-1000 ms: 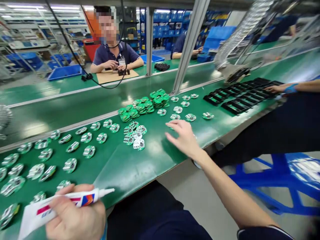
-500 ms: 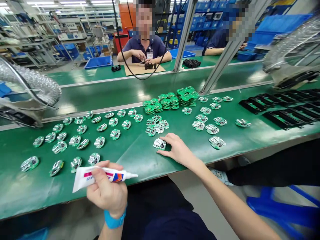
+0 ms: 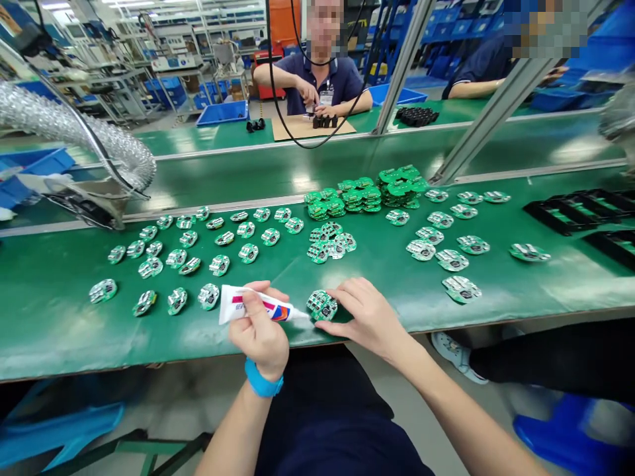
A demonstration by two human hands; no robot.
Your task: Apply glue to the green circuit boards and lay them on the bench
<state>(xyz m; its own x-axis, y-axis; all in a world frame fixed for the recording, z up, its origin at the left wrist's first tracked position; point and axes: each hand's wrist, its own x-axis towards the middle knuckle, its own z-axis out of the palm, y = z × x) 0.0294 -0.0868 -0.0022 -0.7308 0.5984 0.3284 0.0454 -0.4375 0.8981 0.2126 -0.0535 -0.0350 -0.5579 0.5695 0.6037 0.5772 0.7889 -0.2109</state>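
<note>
My left hand grips a white glue tube with red and blue print, its nozzle pointing right at a small round green circuit board. My right hand holds that board by its right edge with thumb and fingers, near the front edge of the green bench. A blue band is on my left wrist.
Several round boards lie spread at the left and right, with a small pile in the middle and green stacks behind. Black trays sit far right. A silver duct hangs at left. Two people work across the conveyor.
My right hand has drawn one board from mid-bench to the front edge. My left hand has brought the tube up so its nozzle meets the board. The view swung left.
</note>
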